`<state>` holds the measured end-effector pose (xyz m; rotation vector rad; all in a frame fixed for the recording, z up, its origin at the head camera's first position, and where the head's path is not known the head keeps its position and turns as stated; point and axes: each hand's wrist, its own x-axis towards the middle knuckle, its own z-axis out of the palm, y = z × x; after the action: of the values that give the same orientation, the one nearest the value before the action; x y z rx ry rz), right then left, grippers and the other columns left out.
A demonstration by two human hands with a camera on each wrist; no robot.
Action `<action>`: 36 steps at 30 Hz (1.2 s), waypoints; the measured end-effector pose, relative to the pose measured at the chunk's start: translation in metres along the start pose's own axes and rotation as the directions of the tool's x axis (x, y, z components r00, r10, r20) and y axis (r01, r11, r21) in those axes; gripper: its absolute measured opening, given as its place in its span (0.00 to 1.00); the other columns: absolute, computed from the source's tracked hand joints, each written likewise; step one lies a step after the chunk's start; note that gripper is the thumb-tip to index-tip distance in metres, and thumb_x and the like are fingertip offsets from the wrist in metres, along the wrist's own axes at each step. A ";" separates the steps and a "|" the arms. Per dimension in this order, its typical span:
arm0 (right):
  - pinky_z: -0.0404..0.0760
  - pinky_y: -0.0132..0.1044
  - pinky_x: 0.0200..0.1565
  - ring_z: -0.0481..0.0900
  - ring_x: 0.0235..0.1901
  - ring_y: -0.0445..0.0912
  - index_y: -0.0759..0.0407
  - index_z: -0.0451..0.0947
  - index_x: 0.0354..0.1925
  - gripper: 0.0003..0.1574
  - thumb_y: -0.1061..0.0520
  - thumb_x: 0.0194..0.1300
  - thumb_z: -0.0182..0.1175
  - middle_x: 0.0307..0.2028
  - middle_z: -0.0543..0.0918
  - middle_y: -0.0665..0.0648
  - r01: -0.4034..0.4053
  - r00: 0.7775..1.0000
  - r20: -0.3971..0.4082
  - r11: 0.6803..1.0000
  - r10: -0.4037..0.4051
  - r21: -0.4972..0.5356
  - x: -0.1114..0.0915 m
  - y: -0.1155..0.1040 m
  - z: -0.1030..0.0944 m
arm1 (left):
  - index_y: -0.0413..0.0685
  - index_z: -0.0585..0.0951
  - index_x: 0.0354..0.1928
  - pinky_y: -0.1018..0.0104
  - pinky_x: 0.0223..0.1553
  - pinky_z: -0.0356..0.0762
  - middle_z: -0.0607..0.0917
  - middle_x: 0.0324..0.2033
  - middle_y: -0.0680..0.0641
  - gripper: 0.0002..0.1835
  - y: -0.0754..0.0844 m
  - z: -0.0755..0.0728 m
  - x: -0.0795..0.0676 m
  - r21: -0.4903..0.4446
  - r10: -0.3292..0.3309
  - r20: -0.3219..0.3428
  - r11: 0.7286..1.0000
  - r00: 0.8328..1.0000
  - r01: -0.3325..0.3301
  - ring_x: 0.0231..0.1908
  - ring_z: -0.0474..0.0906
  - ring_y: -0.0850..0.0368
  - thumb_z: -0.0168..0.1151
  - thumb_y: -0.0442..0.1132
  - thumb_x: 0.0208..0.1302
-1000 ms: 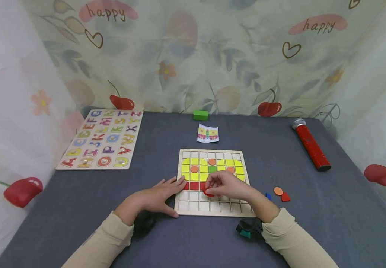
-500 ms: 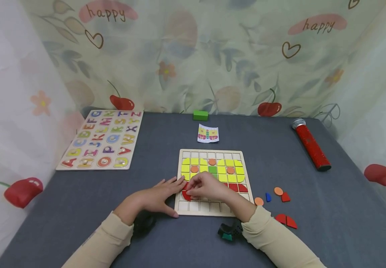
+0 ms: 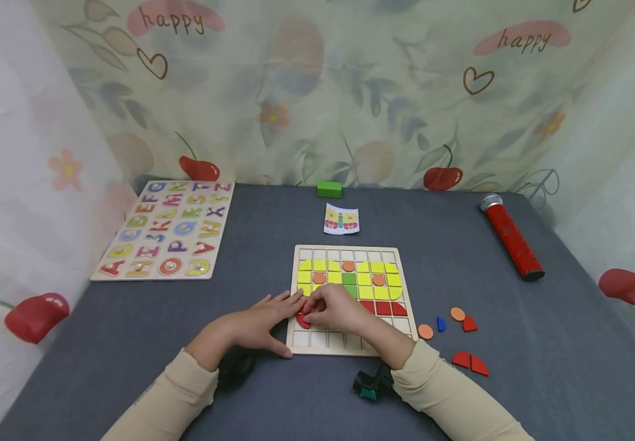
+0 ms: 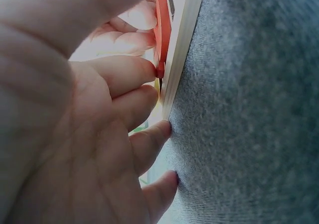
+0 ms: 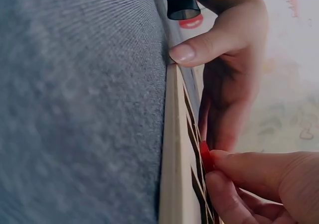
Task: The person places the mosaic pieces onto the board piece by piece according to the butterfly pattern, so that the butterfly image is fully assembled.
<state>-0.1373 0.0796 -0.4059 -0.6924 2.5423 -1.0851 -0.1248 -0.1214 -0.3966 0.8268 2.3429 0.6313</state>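
My right hand (image 3: 340,308) pinches a red quarter-round tile (image 3: 302,321) between thumb and fingers at the left side of the gridded wooden board (image 3: 350,346). In the right wrist view the red tile (image 5: 205,156) stands tilted at the grid slots. My left hand (image 3: 256,326) rests with fingers spread along the board's left edge, its thumb by the near left corner. The left wrist view shows its fingertips right at the rim, near the red tile (image 4: 162,30). Yellow tiles (image 3: 378,267), orange discs, green squares and a row of red tiles (image 3: 383,309) lie in the grid, partly hidden by my right hand.
Loose red tiles (image 3: 479,365), orange discs (image 3: 425,331) and a blue piece (image 3: 441,324) lie right of the board. Behind it are a pattern card (image 3: 341,219) and green block (image 3: 329,189). An alphabet board (image 3: 165,233) lies left, a red microphone (image 3: 512,241) right.
My right hand has moved left across the board, carrying the red tile from the middle to the left edge. The tile now sits lower in its grip. My left hand has stayed put.
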 end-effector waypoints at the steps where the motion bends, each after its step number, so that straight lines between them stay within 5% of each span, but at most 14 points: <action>1: 0.75 0.26 0.28 0.76 0.23 0.38 0.60 0.84 0.32 0.06 0.59 0.55 0.67 0.26 0.84 0.52 0.006 1.000 0.002 1.000 -0.006 0.001 0.000 0.000 0.000 | 0.51 0.50 0.73 0.47 0.71 0.33 0.48 0.73 0.52 0.51 0.000 0.000 0.000 -0.002 -0.002 0.000 1.000 1.000 0.002 0.73 0.36 0.50 0.69 0.52 0.52; 15: 0.77 0.27 0.32 0.76 0.25 0.38 0.61 0.84 0.37 0.09 0.59 0.55 0.67 0.30 0.85 0.52 0.043 0.999 0.009 0.999 -0.043 0.033 -0.011 0.010 -0.005 | 0.52 0.49 0.73 0.49 0.72 0.34 0.45 0.74 0.52 0.52 0.005 -0.002 -0.001 -0.036 -0.011 -0.010 0.999 1.000 0.010 0.73 0.39 0.56 0.69 0.51 0.52; 19: 0.78 0.28 0.33 0.76 0.26 0.38 0.60 0.84 0.37 0.09 0.59 0.55 0.67 0.30 0.84 0.50 0.028 1.000 0.001 0.998 -0.028 0.059 -0.022 0.018 -0.015 | 0.54 0.53 0.72 0.45 0.71 0.35 0.48 0.73 0.52 0.48 0.006 -0.003 -0.002 -0.027 0.014 0.010 1.000 1.000 -0.014 0.73 0.39 0.50 0.69 0.51 0.52; 30: 0.78 0.30 0.32 0.78 0.29 0.42 0.65 0.83 0.39 0.13 0.57 0.57 0.66 0.35 0.85 0.58 -0.103 0.992 -0.051 0.983 0.112 0.152 -0.078 0.061 -0.064 | 0.60 0.59 0.70 0.42 0.70 0.32 0.51 0.73 0.54 0.42 0.000 -0.003 -0.002 -0.038 0.042 0.049 0.998 0.998 -0.040 0.73 0.35 0.46 0.68 0.45 0.54; 36: 0.79 0.34 0.33 0.79 0.30 0.45 0.66 0.81 0.43 0.18 0.54 0.58 0.65 0.34 0.85 0.59 -0.231 0.962 -0.094 0.945 0.258 0.230 -0.111 0.080 -0.090 | 0.59 0.59 0.70 0.42 0.70 0.31 0.50 0.73 0.53 0.42 0.000 -0.003 -0.001 -0.043 0.055 0.050 0.998 0.997 -0.053 0.73 0.35 0.45 0.68 0.45 0.54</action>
<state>-0.1090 0.2408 -0.3958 -0.2518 2.4728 -1.3235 -0.1261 -0.1228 -0.3947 0.8802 2.2600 0.6718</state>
